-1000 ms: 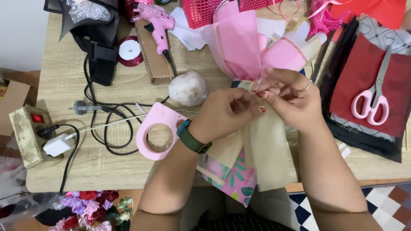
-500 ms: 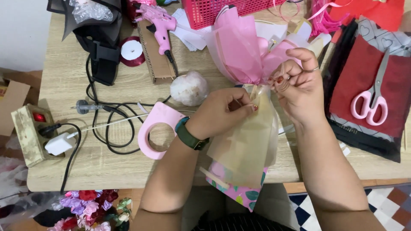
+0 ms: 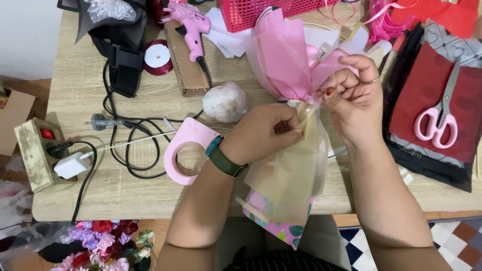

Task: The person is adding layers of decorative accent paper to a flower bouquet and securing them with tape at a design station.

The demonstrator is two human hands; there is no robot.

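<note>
A bouquet wrap of pink tissue paper (image 3: 283, 55) and beige paper (image 3: 291, 170) lies across the wooden table (image 3: 85, 65), its lower end hanging over the front edge. My left hand (image 3: 266, 133), with a dark green watch on the wrist, pinches the wrap at its narrow neck. My right hand (image 3: 351, 93), wearing a ring, grips the pink paper just above the neck and holds a thin pale ribbon there.
A pink tape dispenser (image 3: 188, 148), a white crumpled ball (image 3: 226, 103), a pink glue gun (image 3: 188, 22), black cables (image 3: 123, 135), a power strip (image 3: 35, 153), a red basket (image 3: 271, 7), pink scissors (image 3: 442, 118) on red sheets, and fake flowers (image 3: 105, 241) below the table.
The bouquet wrap has been turned more upright toward the far side. My right hand rose with the pink paper and my left hand shifted right to the neck.
</note>
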